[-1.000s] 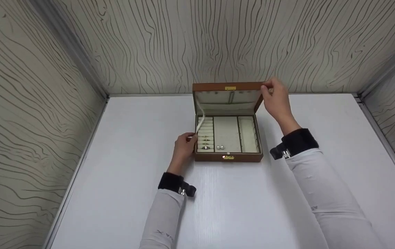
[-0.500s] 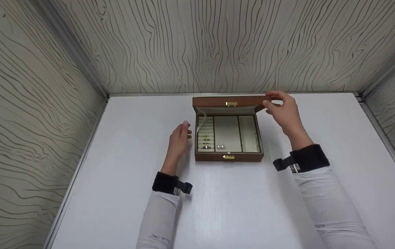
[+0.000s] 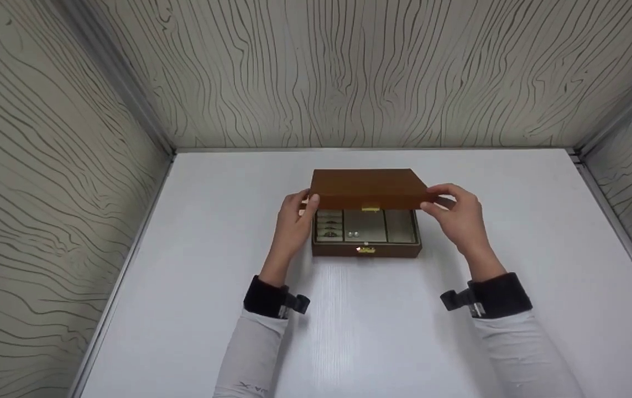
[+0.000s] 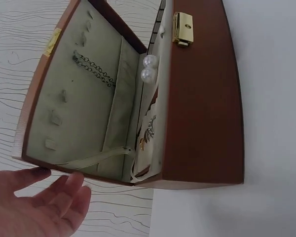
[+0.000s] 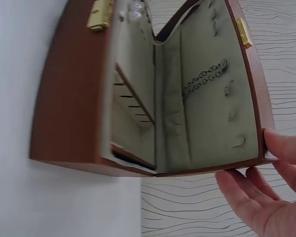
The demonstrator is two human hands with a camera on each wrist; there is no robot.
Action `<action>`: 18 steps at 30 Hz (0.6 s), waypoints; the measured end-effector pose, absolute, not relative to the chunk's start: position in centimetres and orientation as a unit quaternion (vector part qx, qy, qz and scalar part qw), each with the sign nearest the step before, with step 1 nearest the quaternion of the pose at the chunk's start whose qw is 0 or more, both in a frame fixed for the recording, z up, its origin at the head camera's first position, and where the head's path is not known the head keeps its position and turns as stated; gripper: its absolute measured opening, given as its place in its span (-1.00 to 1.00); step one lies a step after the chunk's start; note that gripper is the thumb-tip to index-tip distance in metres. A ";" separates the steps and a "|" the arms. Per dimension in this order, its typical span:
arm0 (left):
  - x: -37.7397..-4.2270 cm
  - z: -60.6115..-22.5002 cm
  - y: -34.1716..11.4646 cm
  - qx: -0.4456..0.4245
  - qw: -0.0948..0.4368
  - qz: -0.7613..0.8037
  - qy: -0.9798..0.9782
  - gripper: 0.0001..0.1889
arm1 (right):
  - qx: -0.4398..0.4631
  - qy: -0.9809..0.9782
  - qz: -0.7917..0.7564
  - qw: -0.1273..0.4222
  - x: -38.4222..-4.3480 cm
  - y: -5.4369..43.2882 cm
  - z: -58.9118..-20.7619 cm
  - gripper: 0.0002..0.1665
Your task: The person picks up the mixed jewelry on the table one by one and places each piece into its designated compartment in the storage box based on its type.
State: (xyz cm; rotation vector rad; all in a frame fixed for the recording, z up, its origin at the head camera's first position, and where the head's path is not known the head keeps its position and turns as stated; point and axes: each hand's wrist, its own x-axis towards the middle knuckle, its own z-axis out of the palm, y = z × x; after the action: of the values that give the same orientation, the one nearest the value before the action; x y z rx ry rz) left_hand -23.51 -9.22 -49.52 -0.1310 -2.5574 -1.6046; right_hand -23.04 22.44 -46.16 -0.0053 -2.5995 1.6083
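A brown jewelry box (image 3: 338, 251) stands on the white table with its lid (image 3: 368, 185) tilted partway down over it. My right hand (image 3: 462, 221) grips the lid's right front corner, thumb on the front edge and fingers along the side. At the lid's left side is my left hand (image 3: 293, 224), its loosely bent fingertips right at the edge. Inside, two pearl earrings (image 4: 149, 68) and several rings (image 4: 149, 129) show in the left wrist view. A chain necklace (image 5: 204, 78) hangs on the lid's lining. The lid hides the rear compartments in the head view.
A pale ribbon (image 4: 101, 157) links lid and base at the left side. A gold clasp (image 3: 366, 250) sits on the box front. Behind the table (image 3: 227, 188) rises a wood-grain patterned wall (image 3: 338, 72), with similar panels at both sides.
The lid has swung forward and down in my right hand's grip. My left hand let go of the ribbon, drew away to the left, then came back to the lid's left edge.
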 end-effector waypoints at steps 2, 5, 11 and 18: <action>-23.3 -49.8 -9.3 -0.040 0.061 -0.523 -0.849 -0.41 | -0.001 -0.853 0.520 0.045 -22.6 22.4 -46.9 -0.63; -22.9 -50.3 -9.3 -0.029 0.056 -0.511 -0.857 -0.48 | 0.002 -0.863 0.503 0.051 -22.0 22.3 -48.1 -0.67; -22.0 -51.6 -9.1 0.003 0.024 -0.499 -0.866 -0.59 | 0.008 -0.881 0.468 0.067 -20.9 21.9 -50.6 -0.75; -21.3 -52.8 -8.8 0.023 0.006 -0.502 -0.865 -0.59 | 0.015 -0.889 0.452 0.076 -20.2 21.6 -52.4 -0.76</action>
State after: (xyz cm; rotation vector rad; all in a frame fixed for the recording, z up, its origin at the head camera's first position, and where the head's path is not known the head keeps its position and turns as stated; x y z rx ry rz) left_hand -21.33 -8.81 -52.80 0.0707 -2.7058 -1.5691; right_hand -20.24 21.55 -52.44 0.0446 -2.6643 1.3538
